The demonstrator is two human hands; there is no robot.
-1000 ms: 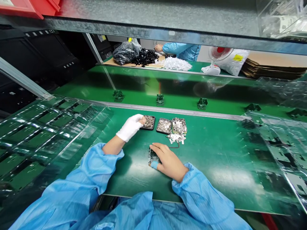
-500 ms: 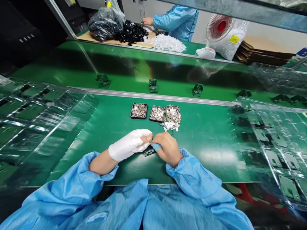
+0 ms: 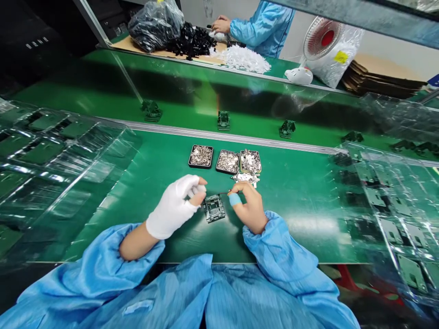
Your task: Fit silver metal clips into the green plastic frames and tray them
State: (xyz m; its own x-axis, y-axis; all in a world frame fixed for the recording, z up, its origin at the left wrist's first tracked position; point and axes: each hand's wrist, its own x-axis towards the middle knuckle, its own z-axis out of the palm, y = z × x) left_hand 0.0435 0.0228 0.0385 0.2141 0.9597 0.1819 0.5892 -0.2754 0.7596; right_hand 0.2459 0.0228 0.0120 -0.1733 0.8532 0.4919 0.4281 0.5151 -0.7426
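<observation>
My left hand (image 3: 178,203), in a white glove with bare thumb and fingertip, is at the left edge of a green circuit board assembly (image 3: 214,209). Its fingers are curled with a gap to the thumb, and nothing shows between them. To the right of the board my right hand (image 3: 248,203), with a blue cover on one finger, pinches a thin dark tool (image 3: 224,193) that points left over the board's upper edge. The board lies on the green table.
Three small trays of metal parts, a left tray (image 3: 200,156), a middle tray (image 3: 227,161) and a right tray (image 3: 250,161), stand beyond the board, with loose silvery pieces (image 3: 245,178) below. Clear plastic trays flank both sides. More boards (image 3: 223,120) lie behind the rail. A person works across.
My hands have moved apart, the left one to the left and the right one to the right, and the board between them is uncovered. The view has shifted slightly.
</observation>
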